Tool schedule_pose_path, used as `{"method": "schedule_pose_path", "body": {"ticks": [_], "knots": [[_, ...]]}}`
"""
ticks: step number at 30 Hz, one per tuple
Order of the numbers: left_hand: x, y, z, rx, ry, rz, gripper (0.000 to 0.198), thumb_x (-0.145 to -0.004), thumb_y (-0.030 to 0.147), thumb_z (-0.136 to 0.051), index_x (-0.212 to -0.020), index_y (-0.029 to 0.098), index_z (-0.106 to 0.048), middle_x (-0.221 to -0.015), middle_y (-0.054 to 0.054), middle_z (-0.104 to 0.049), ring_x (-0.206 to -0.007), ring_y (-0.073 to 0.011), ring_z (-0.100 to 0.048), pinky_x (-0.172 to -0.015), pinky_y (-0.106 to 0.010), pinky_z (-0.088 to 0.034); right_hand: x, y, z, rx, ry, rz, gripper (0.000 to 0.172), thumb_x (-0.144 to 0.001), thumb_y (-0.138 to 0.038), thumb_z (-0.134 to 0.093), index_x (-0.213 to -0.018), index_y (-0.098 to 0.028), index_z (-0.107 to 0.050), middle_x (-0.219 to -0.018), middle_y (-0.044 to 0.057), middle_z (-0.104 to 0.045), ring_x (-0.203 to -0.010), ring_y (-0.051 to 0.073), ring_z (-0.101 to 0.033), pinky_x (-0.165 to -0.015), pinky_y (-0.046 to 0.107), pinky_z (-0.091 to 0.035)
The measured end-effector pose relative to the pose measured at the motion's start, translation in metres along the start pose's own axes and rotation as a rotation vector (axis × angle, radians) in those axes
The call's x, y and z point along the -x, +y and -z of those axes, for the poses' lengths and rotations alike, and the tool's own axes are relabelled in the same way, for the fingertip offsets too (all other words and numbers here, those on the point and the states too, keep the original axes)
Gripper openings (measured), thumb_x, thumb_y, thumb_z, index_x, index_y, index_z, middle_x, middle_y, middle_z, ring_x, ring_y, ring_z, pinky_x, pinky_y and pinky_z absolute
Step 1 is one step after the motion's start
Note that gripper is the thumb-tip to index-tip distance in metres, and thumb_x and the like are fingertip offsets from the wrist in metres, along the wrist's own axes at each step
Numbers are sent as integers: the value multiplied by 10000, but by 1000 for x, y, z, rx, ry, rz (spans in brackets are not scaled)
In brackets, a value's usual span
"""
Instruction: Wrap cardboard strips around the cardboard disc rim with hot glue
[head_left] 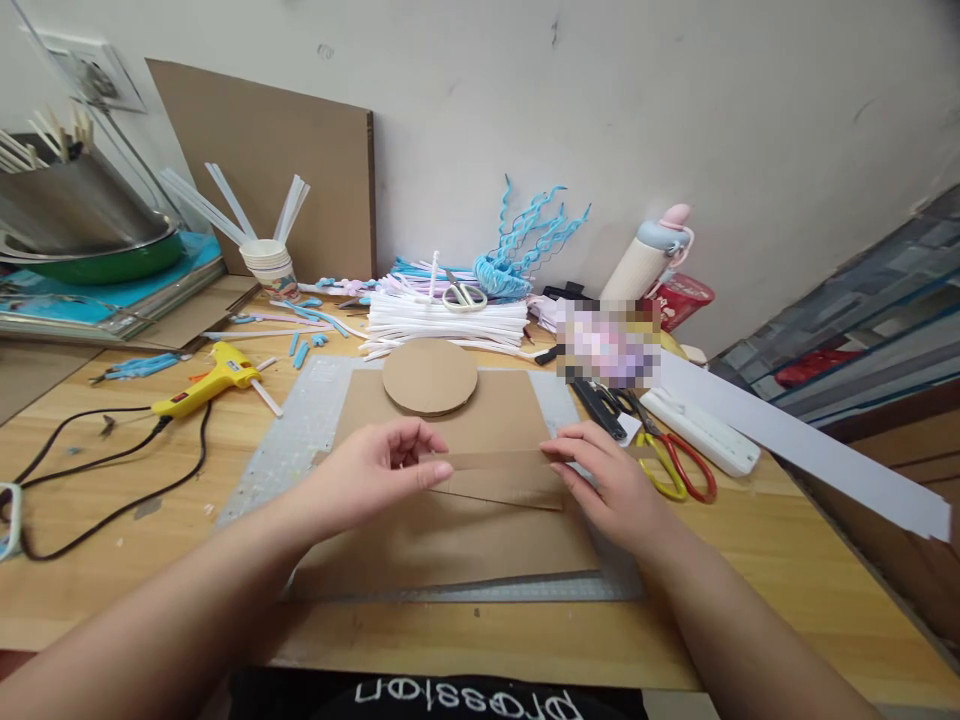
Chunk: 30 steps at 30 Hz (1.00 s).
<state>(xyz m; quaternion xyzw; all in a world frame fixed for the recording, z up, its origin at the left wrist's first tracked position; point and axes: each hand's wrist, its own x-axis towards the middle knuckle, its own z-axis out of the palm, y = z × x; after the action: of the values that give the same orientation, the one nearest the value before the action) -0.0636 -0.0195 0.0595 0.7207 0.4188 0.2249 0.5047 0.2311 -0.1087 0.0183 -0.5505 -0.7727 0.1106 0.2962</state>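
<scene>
Between my two hands is a narrow cardboard strip (499, 477), held just above a larger cardboard sheet (442, 550). My left hand (397, 465) pinches the strip's left end, thumb on the near side and fingers curled behind. At the other end, my right hand (596, 480) grips with thumb and fingertips. A round cardboard disc (430, 376) lies on the far part of the sheet. Beneath the sheet, a translucent cutting mat (262, 460) sticks out at the sides and near edge.
A yellow glue gun (210, 382) with its cord lies left. Red-and-yellow-handled scissors (675, 460) and a white bar (701, 430) are right. Behind sit white pipe cleaners (446, 322), small scissors (463, 294), a paper cup (270, 265) of glue sticks and a bottle (645, 255).
</scene>
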Motion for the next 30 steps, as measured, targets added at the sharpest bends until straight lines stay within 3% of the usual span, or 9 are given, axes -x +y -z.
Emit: {"method": "schedule_pose_path", "body": {"ticks": [2, 5, 9, 13, 15, 16, 19, 24, 30], "knots": [[6, 0, -7, 119, 26, 38, 266, -707, 432, -776, -754, 184, -696, -602, 1, -624, -543, -135, -556, -512, -239, -440, -1, -6, 1, 10, 19, -18, 224, -1019, -226, -453, -1112, -224, -657, -1104, 127, -657, -1031, 274, -647, -911, 470, -535], [6, -5, -11, 291, 153, 51, 255, -726, 413, -777, -787, 192, -666, -625, 21, -610, -559, -107, -536, -559, -226, -451, 1, -28, 8, 4, -24, -44, 246, -1012, -207, -444, -1133, -229, -657, -1090, 112, -696, -1016, 257, -673, -891, 441, -550], [-3, -16, 0, 485, 315, 35, 292, -770, 434, -778, -823, 178, -648, -773, 1, -653, -654, -99, -571, -626, -220, -491, -1, -43, 24, -9, -148, -133, 217, -967, -344, -585, -1143, -287, -699, -981, 18, -765, -832, 187, -726, -741, 309, -601], [-12, -29, 21, 605, 448, 93, 281, -947, 405, -649, -1071, 154, -640, -966, -37, -675, -795, -151, -652, -705, -311, -572, -16, 4, 37, 188, 7, -472, 319, -1039, -385, -474, -991, -191, -723, -828, 38, -735, -772, 212, -709, -738, 388, -600], [-15, -34, 28, 640, 505, 130, 333, -973, 385, -627, -1218, 160, -607, -1179, -82, -659, -979, -204, -674, -835, -405, -598, -21, 40, 42, 305, 72, -636, 239, -996, -358, -614, -1119, -165, -681, -1075, 67, -722, -946, 220, -704, -847, 438, -591], [-15, -37, 30, 653, 525, 147, 359, -972, 383, -630, -1256, 167, -595, -1245, -95, -642, -1047, -226, -667, -882, -439, -593, -20, 56, 45, 343, 82, -704, 293, -986, -358, -641, -1218, -180, -647, -1223, 84, -684, -1026, 229, -691, -878, 446, -591], [-16, -40, 32, 682, 564, 185, 377, -966, 381, -638, -1277, 173, -589, -1285, -101, -629, -1095, -244, -656, -919, -463, -583, -2, 89, 55, 386, 28, -873, 333, -986, -346, -643, -1284, -199, -621, -1315, 98, -646, -1088, 246, -675, -907, 465, -588], [-14, -37, 23, 720, 497, 267, 375, -968, 386, -634, -1272, 172, -590, -1275, -100, -633, -1084, -241, -659, -910, -458, -585, 42, 96, 60, 292, -110, -1058, 286, -990, -340, -637, -1252, -225, -646, -1322, 98, -646, -1103, 238, -670, -916, 428, -582], [-9, -34, 7, 796, 236, 403, 369, -968, 382, -635, -1267, 170, -594, -1271, -101, -636, -1081, -238, -661, -909, -456, -586, 74, 89, 75, -7, -37, -1165, 236, -1013, -353, -592, -1188, -214, -669, -1249, 86, -678, -1010, 209, -685, -865, 401, -595]]}}
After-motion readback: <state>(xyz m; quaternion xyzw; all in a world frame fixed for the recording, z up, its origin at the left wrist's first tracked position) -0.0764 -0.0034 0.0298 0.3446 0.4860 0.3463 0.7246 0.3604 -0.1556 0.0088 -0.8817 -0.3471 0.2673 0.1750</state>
